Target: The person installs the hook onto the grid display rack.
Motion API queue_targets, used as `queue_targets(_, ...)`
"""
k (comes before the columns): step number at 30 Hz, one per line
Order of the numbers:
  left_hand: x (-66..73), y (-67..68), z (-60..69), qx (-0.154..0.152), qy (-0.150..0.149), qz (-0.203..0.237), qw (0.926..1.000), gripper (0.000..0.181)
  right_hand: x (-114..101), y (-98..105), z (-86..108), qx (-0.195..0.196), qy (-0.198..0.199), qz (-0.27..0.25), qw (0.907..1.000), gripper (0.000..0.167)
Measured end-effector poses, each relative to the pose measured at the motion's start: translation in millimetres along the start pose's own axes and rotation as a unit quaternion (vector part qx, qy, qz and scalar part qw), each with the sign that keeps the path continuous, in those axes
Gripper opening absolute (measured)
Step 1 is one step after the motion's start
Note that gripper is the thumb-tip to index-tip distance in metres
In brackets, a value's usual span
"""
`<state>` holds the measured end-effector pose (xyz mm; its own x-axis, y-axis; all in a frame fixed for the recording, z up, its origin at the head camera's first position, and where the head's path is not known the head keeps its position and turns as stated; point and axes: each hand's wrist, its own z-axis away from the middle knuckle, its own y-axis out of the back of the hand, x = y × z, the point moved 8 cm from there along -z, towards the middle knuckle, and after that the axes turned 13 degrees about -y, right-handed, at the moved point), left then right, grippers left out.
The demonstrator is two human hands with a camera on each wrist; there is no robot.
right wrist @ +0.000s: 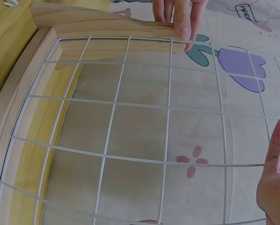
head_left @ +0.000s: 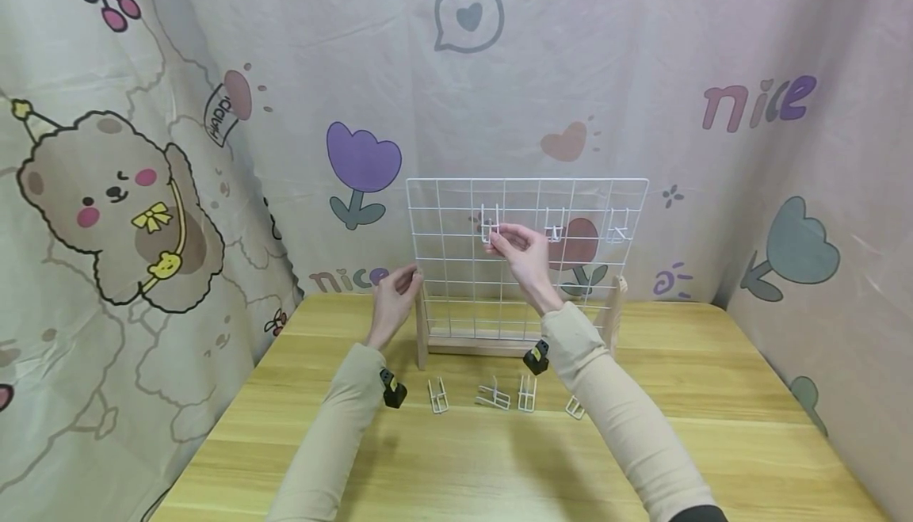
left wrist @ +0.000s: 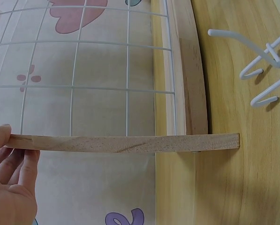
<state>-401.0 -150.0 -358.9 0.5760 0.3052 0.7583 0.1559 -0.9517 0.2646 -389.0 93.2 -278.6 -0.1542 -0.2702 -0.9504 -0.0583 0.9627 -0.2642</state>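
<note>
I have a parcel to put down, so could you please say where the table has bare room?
Bare tabletop lies between the right sleeve and the right table edge, and between that sleeve and the left sleeve, in front of the loose hooks. It's crowded along those hooks and at the wooden stand, gripped by the left hand.

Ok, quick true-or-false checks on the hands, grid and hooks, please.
1. The right hand holds a white hook at the wire grid. True.
2. The left hand grips a hook. False: it pinches the left wooden upright.
3. At least four loose hooks lie on the tabletop. True.
4. The wire grid lies flat on the tabletop. False: it stands up on a wooden base.
5. Two other hooks hang on the grid, right of the held one. True.
</note>
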Motion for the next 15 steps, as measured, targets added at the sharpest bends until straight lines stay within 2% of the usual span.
queue_targets(15,0.3,0.2,0.1,0.0,-0.001,-0.002,1.0,0.039,3.7,3.7,0.5,0.015,-0.008,0.013,0.9998,0.032)
